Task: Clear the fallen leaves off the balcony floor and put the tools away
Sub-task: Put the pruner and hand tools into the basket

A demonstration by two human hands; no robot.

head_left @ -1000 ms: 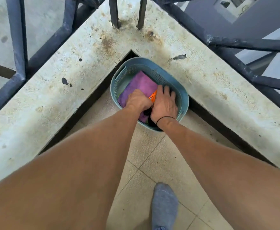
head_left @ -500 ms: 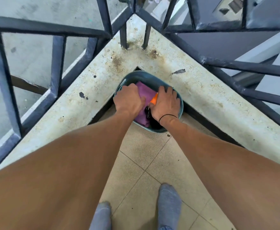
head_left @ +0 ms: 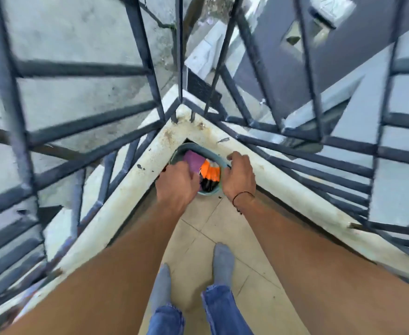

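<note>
A teal plastic basket [head_left: 194, 147] sits on the tiled floor in the balcony's corner. Inside it lie a purple cloth [head_left: 193, 161] and an orange tool with black parts [head_left: 209, 172]. My left hand [head_left: 176, 183] covers the basket's left rim with its fingers curled down over the edge beside the cloth. My right hand [head_left: 239, 175] grips the right rim, thumb on top and fingers wrapped round the outside. The basket's near rim is partly hidden by both hands.
A stained white concrete ledge [head_left: 131, 187] borders the corner on both sides, topped by a dark metal railing [head_left: 147, 76]. Beige floor tiles [head_left: 206, 221] run back towards my two grey-socked feet [head_left: 223, 263]. A dark scrap [head_left: 223, 140] lies on the ledge.
The view has risen and pulled back. My right hand left the inside of the basket for its right rim, uncovering the orange tool. My left hand shifted to the left rim.
</note>
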